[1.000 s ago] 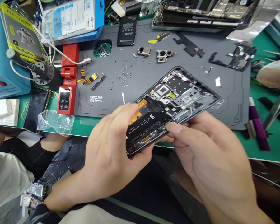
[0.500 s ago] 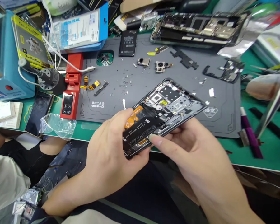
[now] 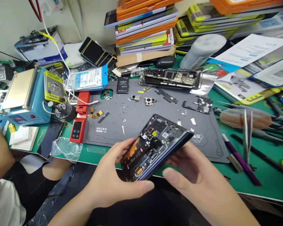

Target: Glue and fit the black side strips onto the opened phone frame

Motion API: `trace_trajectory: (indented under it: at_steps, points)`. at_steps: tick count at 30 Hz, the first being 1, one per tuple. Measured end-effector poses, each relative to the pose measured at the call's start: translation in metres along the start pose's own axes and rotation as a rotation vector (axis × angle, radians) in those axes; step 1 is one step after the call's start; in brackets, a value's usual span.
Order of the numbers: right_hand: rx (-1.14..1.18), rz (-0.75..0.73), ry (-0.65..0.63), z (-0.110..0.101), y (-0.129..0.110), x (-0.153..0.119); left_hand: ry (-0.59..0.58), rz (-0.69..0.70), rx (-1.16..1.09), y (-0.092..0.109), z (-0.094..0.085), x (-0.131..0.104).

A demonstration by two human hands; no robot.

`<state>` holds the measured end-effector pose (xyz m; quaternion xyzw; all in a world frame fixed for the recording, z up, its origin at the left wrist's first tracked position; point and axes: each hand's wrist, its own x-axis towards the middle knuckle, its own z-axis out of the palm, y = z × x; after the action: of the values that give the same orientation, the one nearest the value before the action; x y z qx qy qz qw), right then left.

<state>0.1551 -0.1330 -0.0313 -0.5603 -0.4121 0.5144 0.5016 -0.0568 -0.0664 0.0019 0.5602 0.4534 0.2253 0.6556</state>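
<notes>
Black opened phone [image 3: 153, 147] — tilted, centre frame | left hand [image 3: 115, 182], right hand [image 3: 193, 179] fingers curled around its edges | back off, parts [image 3: 151, 101] out on grey mat [image 3: 209, 147] — battery still inside

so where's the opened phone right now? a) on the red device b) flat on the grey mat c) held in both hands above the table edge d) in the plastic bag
c: the opened phone is gripped by the left hand and right hand, off the grey mat.
</notes>
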Motion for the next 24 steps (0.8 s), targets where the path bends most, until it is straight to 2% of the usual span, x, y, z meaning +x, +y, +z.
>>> trace_trajectory:
  at_steps: [3, 5, 7, 10, 17, 21, 24]
  points:
    - [0.041, 0.000, -0.040, -0.005, 0.005, 0.003, -0.235, -0.162, -0.459, -0.006, -0.001, 0.003]
    - [0.062, 0.046, -0.059, -0.003, 0.007, 0.003, -0.321, -0.213, -0.610, -0.011, 0.002, 0.004]
    - [0.068, 0.084, -0.054, 0.002, 0.007, 0.001, -0.347, -0.242, -0.677, -0.014, 0.007, 0.005]
    - [0.069, 0.115, -0.037, 0.009, 0.002, 0.002, -0.310, -0.226, -0.683, -0.015, 0.012, 0.006]
    - [0.027, 0.143, -0.010, 0.015, -0.015, 0.017, -0.164, -0.187, -0.526, -0.016, 0.019, 0.006]
    - [-0.005, 0.094, 0.078, 0.009, -0.018, 0.020, -0.133, -0.167, -0.457, -0.019, 0.024, 0.003]
    - [0.015, -0.014, 0.104, 0.004, -0.022, 0.021, -0.137, -0.169, -0.416, -0.018, 0.026, 0.000]
